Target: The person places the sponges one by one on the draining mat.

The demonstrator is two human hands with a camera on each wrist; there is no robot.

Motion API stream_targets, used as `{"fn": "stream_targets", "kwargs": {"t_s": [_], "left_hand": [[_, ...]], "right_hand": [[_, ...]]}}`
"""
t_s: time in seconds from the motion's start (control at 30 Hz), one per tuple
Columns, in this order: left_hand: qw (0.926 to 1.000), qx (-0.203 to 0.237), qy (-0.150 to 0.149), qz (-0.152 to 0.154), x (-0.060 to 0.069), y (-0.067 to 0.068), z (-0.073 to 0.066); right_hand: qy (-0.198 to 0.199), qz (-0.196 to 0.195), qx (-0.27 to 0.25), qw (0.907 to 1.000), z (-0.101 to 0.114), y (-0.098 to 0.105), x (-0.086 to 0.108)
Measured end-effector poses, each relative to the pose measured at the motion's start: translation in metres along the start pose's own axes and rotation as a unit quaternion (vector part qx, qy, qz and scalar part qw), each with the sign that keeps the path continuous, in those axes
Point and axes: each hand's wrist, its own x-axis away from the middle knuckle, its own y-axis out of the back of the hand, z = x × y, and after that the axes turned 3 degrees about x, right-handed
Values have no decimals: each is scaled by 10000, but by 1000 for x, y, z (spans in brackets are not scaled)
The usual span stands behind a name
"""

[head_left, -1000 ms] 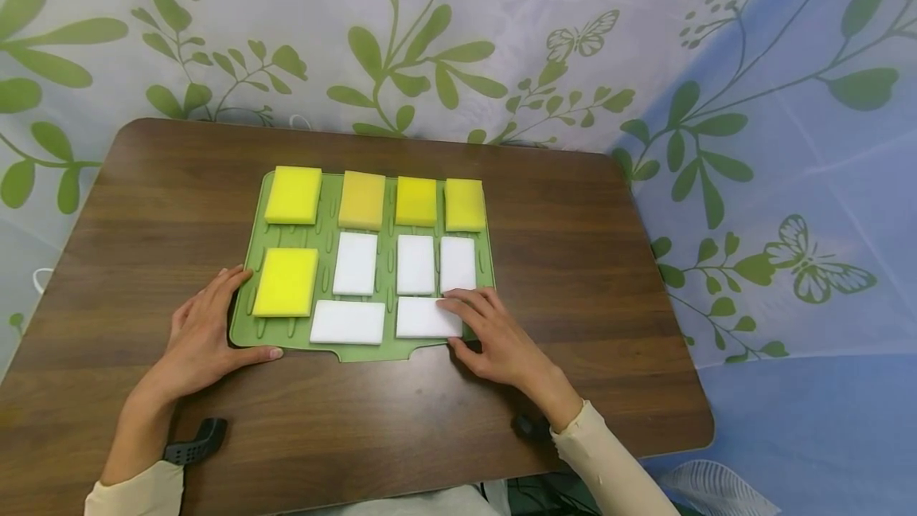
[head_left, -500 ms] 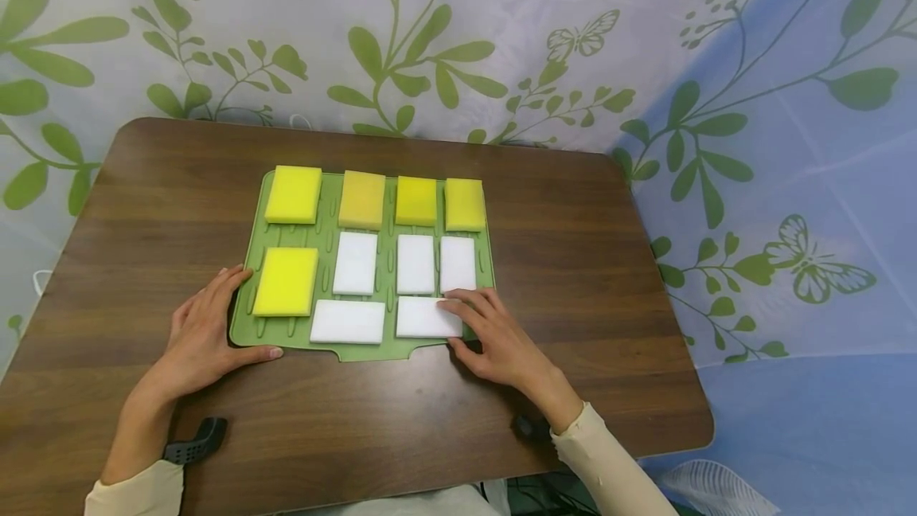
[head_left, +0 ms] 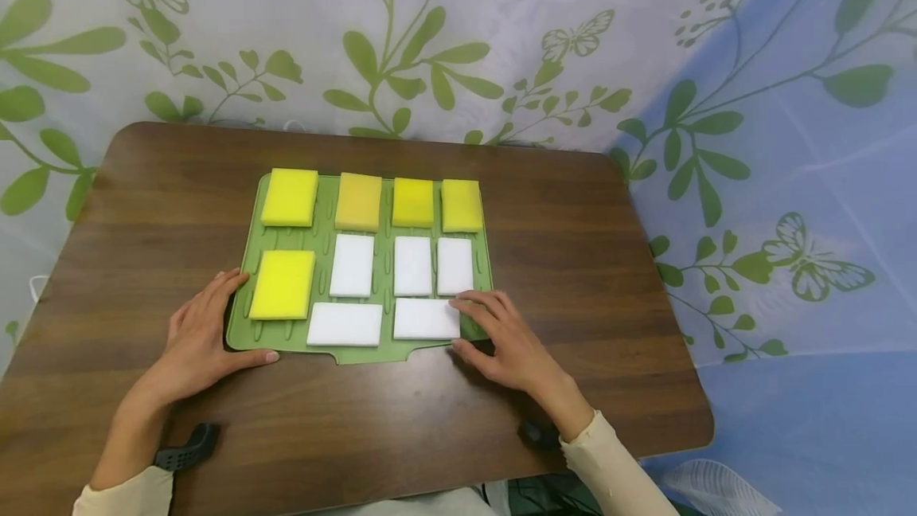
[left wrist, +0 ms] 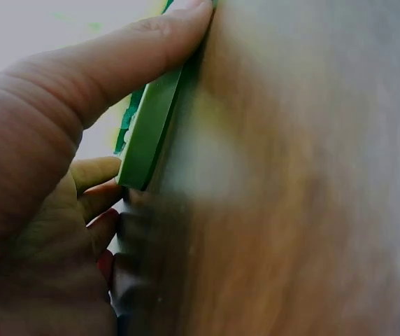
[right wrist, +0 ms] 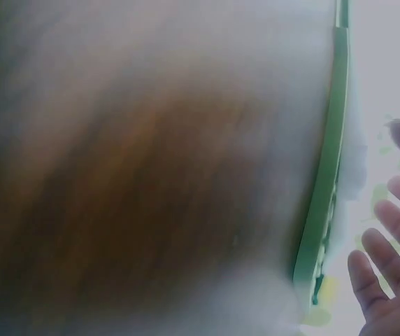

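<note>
A green tray (head_left: 368,355) with raised ridges lies on the table in the head view. Several yellow sponges (head_left: 282,285) fill its back row and left side. Several white foam blocks (head_left: 351,265) lie across the rest. My left hand (head_left: 197,345) rests at the front left corner, thumb along the front edge and fingers against the left side. The left wrist view shows that thumb over the tray's edge (left wrist: 147,133). My right hand (head_left: 512,349) hovers at the front right corner, fingers loosely bent beside a white block (head_left: 426,318). In the right wrist view its fingers look spread, holding nothing.
The brown wooden table (head_left: 573,261) extends on both sides of the tray. A leaf-patterned curtain (head_left: 430,38) hangs behind it and along the right. A black wrist device (head_left: 189,448) sits at the left wrist, and another dark one (head_left: 537,434) shows below the right wrist.
My right hand has shifted slightly right, its fingertips drawing back from over the front right white block. The left hand keeps its place on the tray, and the sponges and blocks stay put.
</note>
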Motion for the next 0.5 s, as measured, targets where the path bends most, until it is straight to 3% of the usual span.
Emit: {"fn": "stream_targets", "kwargs": {"t_s": [0.2,0.37,0.43,0.5], "left_hand": [[9988,379,209,233,4,7,-2],[9907,1236,366,440,10,19,-5],[9885,1450,293,311,11,22,-7],[9910,1335,103,-38,9,23,-9]], "right_hand": [[-614,-297,23,9977,-16,13,7],[-1468,-365,227,9882,-37,27,14],[-1808,-314,328,9825,-46,32,19],[-2150,-271,455,9752,-55,37,26]]}}
